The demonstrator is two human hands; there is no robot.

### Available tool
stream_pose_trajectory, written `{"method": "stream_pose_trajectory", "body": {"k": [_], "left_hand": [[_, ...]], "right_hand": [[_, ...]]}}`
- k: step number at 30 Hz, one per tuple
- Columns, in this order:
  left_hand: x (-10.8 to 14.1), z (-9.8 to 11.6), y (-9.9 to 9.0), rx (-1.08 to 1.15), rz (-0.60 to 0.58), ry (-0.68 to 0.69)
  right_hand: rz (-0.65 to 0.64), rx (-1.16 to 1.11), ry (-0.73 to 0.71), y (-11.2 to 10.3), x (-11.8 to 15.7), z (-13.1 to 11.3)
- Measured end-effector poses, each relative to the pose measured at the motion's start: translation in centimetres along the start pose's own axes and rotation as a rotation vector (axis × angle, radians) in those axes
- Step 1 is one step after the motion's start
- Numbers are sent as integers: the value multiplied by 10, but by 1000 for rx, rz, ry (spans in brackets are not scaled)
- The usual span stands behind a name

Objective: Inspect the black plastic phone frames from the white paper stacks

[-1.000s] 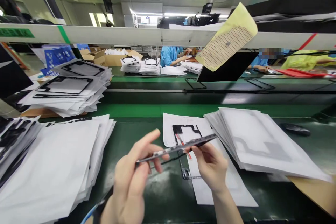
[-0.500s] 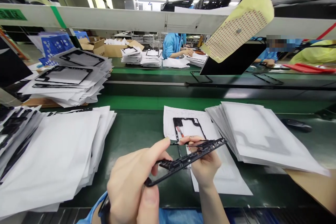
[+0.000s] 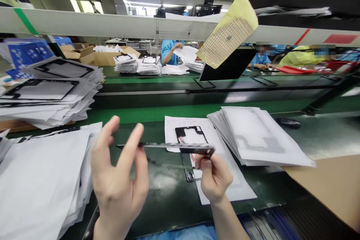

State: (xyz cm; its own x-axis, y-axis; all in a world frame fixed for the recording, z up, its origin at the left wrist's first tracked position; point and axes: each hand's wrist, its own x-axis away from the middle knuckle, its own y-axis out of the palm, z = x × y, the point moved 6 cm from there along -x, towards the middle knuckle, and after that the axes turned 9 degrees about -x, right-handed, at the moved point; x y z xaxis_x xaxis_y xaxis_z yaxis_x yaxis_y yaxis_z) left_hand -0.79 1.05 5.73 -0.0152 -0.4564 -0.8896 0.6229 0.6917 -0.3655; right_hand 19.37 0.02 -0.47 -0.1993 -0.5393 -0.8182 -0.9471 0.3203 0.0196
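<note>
A thin black device frame (image 3: 174, 146), seen nearly edge-on, is held level above the bench. My right hand (image 3: 215, 180) pinches its right end between thumb and fingers. At its left end my left hand (image 3: 118, 180) is raised with the fingers spread. The frame's edge passes behind those fingers, and whether they touch it I cannot tell. Beneath, a second black frame (image 3: 191, 177) lies partly on a printed white sheet (image 3: 233, 183), with a small red-and-white item (image 3: 181, 140) inside its outline.
White sheets are stacked at right (image 3: 253, 131) and left (image 3: 42, 172). Behind the left stack stands another pile (image 3: 84, 101) with black frames on it. A mouse (image 3: 288, 122) lies at right. A yellow label sheet (image 3: 227, 32) hangs from the rail. Co-workers in blue sit across.
The black frame has turned from tilted to nearly level. My left hand has loosened and spread its fingers, while my right hand has shifted to grip the right end. The view has swung right.
</note>
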Motion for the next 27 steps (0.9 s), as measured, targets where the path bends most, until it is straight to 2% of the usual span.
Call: {"method": "stream_pose_trajectory", "body": {"k": [3, 5, 7, 13, 18, 23, 27], "left_hand": [[-7, 12, 4, 72, -66, 177], [-4, 16, 1, 203, -119, 176], [0, 18, -3, 233, -133, 129], [12, 17, -12, 196, -58, -11], [10, 23, -14, 182, -55, -51], [-4, 32, -15, 113, -52, 77], [-5, 28, -12, 98, -43, 131]], "right_hand": [[-230, 82, -214, 13, -16, -27], [-338, 136, -302, 22, -22, -42], [-373, 167, -318, 27, -25, -50], [-383, 187, -356, 29, -20, -57], [-370, 197, -384, 28, -17, -57], [-377, 235, -358, 28, -17, -60], [-401, 258, -338, 29, -16, -60]]}}
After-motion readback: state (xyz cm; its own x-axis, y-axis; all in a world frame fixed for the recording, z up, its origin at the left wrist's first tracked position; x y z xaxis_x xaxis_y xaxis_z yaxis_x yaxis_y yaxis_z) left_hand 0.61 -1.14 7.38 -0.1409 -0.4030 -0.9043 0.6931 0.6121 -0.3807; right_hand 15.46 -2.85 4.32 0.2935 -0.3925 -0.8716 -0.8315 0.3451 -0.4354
